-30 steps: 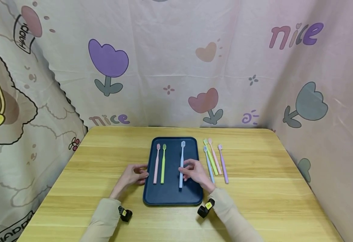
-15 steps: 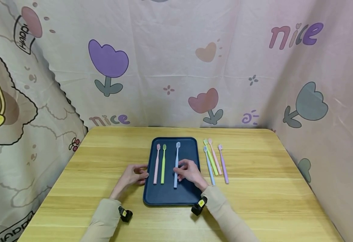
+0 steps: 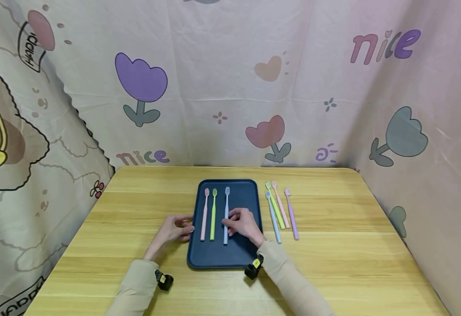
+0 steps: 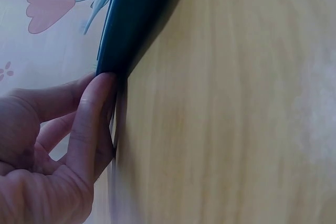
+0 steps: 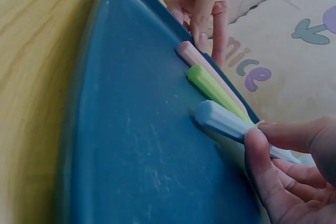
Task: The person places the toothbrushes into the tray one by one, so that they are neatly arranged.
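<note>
A dark blue tray (image 3: 230, 259) lies on the table, with a pink toothbrush (image 3: 204, 219) and a green toothbrush (image 3: 213, 219) side by side in its left half. My right hand (image 3: 244, 224) pinches a light blue toothbrush (image 3: 226, 206) between thumb and fingers, just right of the green one and roughly parallel to it. In the right wrist view, the handle end of this blue toothbrush (image 5: 223, 119) sits low over the tray floor; contact is hard to tell. My left hand (image 3: 175, 228) holds the tray's left rim, thumb and fingers at the edge (image 4: 113, 61).
Right of the tray, on the wooden table (image 3: 352, 245), lie another blue toothbrush (image 3: 273, 219), a green one (image 3: 276, 208), a pink one (image 3: 281, 206) and a purple one (image 3: 291, 217). The first three lie close together. A printed curtain (image 3: 214, 87) hangs behind the table.
My right hand has moved left across the tray with the blue toothbrush, bringing it close to the green one. The left hand and the tray have stayed in place.
</note>
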The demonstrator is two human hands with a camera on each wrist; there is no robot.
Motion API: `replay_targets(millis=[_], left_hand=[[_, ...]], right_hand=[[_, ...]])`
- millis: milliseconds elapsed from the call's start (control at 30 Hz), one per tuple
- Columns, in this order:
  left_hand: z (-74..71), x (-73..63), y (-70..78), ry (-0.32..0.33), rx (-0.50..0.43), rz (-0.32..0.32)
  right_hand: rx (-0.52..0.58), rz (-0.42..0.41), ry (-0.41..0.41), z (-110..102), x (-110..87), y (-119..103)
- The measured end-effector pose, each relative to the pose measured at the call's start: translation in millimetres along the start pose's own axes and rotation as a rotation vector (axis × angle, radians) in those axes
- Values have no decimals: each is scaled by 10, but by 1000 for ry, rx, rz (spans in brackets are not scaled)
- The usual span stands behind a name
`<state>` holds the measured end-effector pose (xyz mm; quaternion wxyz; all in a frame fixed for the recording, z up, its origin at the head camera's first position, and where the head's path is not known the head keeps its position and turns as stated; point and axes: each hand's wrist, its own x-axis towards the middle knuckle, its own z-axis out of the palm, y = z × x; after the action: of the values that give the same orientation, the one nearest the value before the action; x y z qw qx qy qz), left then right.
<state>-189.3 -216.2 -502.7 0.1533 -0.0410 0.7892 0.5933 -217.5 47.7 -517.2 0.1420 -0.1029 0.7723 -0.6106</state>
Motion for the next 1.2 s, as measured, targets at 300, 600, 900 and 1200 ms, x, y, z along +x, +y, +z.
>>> replay_targets(millis=[300, 600, 900, 1200], left_hand=[[14, -14, 10, -2, -4, -5], [11, -9, -5, -5, -3, 1], [20, -14, 7, -3, 1, -1], [-1, 5, 7, -7, -6, 1]], right_hand=[[-31, 3, 23, 52, 15, 10], [-104, -33, 76, 106, 21, 23], [-68, -66, 69, 43, -45, 48], [-64, -56, 8, 44, -66, 47]])
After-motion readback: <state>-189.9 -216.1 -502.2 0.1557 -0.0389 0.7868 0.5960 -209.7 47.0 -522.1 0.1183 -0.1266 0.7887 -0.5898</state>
